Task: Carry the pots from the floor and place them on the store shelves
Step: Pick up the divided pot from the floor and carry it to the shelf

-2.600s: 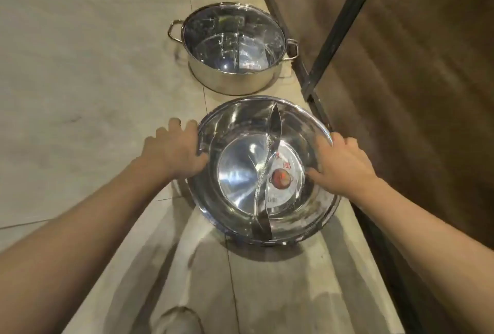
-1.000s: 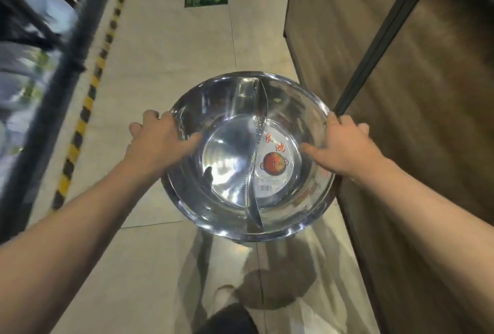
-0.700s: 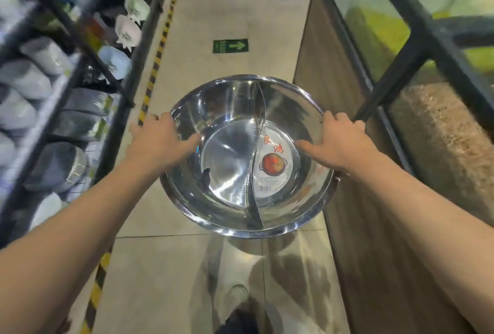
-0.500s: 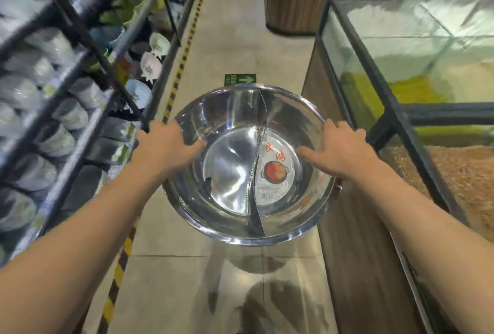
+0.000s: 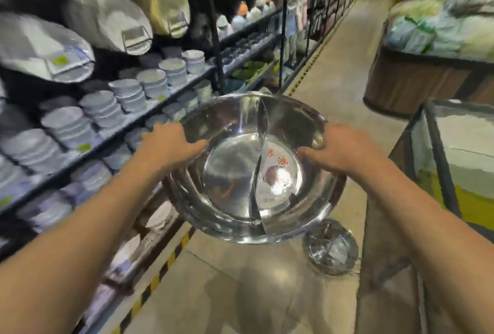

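I hold a wide, shiny steel divided pot (image 5: 235,184) in the air at chest height, with a curved partition down its middle and a round red-lettered label in its right half. My left hand (image 5: 167,146) grips its left rim, thumb inside. My right hand (image 5: 339,148) grips the right rim the same way. A second steel pot (image 5: 330,246) with side handles stands on the floor below and to the right. The store shelves (image 5: 120,125) run along my left, filled with stacked bowls and plates.
A yellow-and-black striped line (image 5: 160,277) marks the floor beside the shelf base. A glass-topped, dark-framed display case (image 5: 451,162) stands close on my right. A wooden produce bin (image 5: 417,79) sits farther up the aisle, which runs ahead over pale tiles.
The divided pot has been lifted off the floor and carried up. My view has swung up and left, bringing the crockery shelves close; the pot on the floor now lies below right.
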